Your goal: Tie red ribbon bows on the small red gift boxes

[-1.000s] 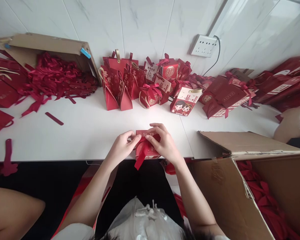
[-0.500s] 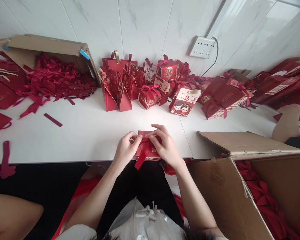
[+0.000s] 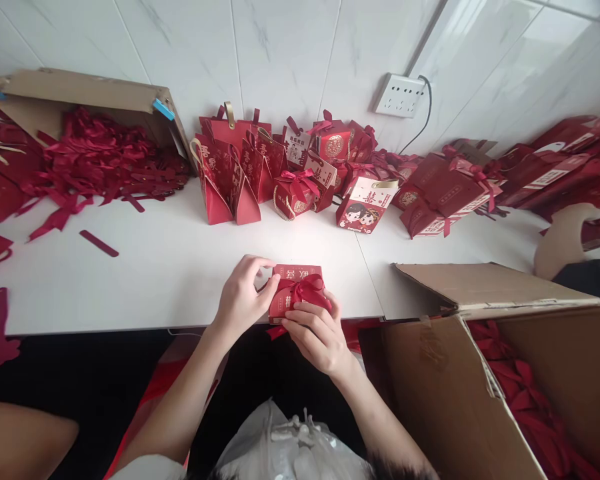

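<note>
Lower centre: left hand (image 3: 243,295) gripped the box (image 3: 291,275), right hand (image 3: 316,335) pinched its ribbon (image 3: 304,291). Uneven pull could have undone the ribbon or slid the box off the worktop (image 3: 170,267).

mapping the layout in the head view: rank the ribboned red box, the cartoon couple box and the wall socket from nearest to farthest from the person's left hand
1. ribboned red box: touching, gripped at its left side by the left hand, at the near edge of the table.
2. cartoon couple box: farther back, to the right.
3. wall socket: farthest back and highest, right of centre.
</note>
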`<control>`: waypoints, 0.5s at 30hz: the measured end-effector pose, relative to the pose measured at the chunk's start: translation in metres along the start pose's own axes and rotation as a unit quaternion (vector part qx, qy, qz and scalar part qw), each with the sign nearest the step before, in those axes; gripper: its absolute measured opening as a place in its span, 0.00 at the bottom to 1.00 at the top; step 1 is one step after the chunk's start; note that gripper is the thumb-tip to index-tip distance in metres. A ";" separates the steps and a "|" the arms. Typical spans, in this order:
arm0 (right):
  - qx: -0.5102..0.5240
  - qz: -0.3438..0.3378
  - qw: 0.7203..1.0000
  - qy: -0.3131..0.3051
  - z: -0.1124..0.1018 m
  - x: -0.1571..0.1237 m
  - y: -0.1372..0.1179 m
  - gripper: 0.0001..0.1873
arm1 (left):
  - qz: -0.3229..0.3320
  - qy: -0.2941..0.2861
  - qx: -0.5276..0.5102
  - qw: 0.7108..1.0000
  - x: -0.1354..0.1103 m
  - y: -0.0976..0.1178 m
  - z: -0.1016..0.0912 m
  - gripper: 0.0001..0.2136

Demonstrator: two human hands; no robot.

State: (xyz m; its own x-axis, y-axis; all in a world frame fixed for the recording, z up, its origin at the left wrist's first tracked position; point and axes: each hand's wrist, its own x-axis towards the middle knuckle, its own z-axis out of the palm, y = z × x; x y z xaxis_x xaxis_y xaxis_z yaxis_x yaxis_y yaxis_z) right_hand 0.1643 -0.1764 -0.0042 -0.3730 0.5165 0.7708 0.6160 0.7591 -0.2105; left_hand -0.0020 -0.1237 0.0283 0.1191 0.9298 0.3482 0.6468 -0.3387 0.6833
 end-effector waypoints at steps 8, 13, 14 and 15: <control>-0.004 -0.002 1.000 -0.001 -0.013 0.004 -0.006 0.13 | 0.113 -0.093 -0.002 0.989 0.007 0.018 0.003 0.06; 0.024 0.030 0.999 -0.016 -0.015 0.003 -0.016 0.14 | 0.071 -0.097 -0.018 0.993 0.007 0.015 0.007 0.04; 0.031 0.045 0.998 -0.024 -0.014 0.003 -0.019 0.15 | 0.061 -0.103 -0.022 0.993 0.007 0.015 0.008 0.03; 0.034 0.058 0.997 -0.032 -0.012 0.002 -0.022 0.15 | 0.051 -0.108 -0.027 0.992 0.007 0.015 0.008 0.03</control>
State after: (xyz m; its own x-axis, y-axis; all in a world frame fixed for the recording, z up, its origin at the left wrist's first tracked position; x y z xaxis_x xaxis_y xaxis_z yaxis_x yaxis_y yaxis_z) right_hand 0.1583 -0.1964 0.0094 -0.3470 0.6248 0.6994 0.6093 0.7172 -0.3383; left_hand 0.0147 -0.1210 0.0362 0.3445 0.8973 0.2760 0.5826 -0.4349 0.6866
